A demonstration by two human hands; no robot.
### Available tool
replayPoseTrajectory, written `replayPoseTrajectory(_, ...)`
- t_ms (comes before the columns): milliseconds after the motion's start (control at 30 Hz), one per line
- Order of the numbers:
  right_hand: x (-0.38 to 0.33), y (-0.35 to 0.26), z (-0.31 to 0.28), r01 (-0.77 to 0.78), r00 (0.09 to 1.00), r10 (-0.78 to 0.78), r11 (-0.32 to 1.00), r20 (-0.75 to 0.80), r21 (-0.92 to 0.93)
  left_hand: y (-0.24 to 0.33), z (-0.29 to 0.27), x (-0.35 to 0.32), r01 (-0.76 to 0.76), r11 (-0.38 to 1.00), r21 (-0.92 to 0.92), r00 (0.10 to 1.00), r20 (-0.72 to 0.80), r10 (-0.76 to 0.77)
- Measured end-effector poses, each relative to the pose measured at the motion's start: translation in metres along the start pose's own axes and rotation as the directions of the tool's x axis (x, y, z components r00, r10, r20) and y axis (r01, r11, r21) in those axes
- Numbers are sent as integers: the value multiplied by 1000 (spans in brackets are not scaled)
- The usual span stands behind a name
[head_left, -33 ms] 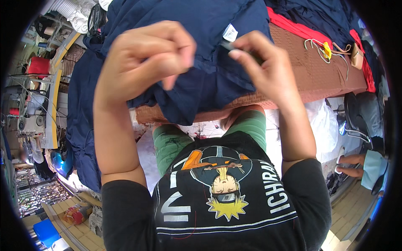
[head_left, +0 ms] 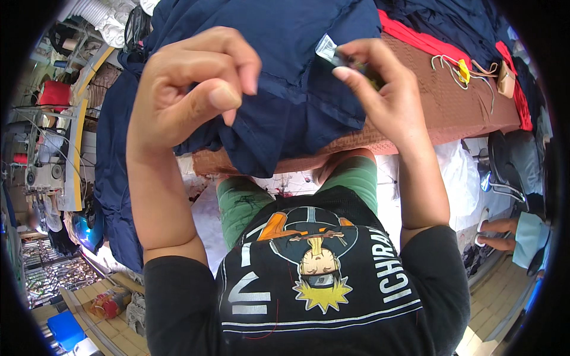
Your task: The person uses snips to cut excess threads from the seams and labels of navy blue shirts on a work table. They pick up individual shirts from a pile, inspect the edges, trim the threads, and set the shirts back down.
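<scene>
My right hand (head_left: 386, 77) is closed around a small dark tool (head_left: 343, 59) with a pale, metallic-looking tip; the fingers cover most of it, and its kind is hard to make out. Its tip overlaps a white label (head_left: 325, 45) on the dark navy cloth (head_left: 285, 59). Raised over the left part of that cloth, my left hand (head_left: 190, 89) has bent fingers and a gap between thumb and forefinger. Nothing shows in it. The cloth spreads across a brown covered table (head_left: 427, 95) and hangs over its front and left edges.
Red fabric (head_left: 415, 37), pale cords with a yellow piece (head_left: 464, 71) and a tan block (head_left: 506, 80) lie at the table's right. A sewing machine (head_left: 47, 175) and red thread (head_left: 54, 94) stand left. A plastic bag (head_left: 460, 178) sits on the floor at right.
My left hand has moved slightly left, and its thumb and forefinger have parted. My right hand has shifted a little up and right with the tool, turning it.
</scene>
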State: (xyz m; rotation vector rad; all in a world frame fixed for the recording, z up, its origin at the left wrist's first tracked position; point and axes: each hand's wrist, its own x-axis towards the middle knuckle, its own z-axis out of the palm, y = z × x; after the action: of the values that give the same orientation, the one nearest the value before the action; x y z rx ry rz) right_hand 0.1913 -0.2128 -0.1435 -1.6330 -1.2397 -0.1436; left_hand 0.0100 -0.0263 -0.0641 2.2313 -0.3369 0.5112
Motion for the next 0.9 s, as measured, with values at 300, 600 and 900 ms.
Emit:
replayPoseTrajectory(300, -51, 53, 42, 67, 990, -2, 889, 142, -452, -67, 26, -12, 29, 543, 839, 986, -112, 121)
replayPoseTrajectory(600, 54, -19, -99, -412, 896, 296, 831, 330, 373, -12, -68, 26, 113, 993, -23, 868, -484, -110)
replayPoseTrajectory(900, 65, 111, -6, -548, 827, 480, 804, 293, 232, -114, -49, 35, 335, 750, 571, 869, -495, -11)
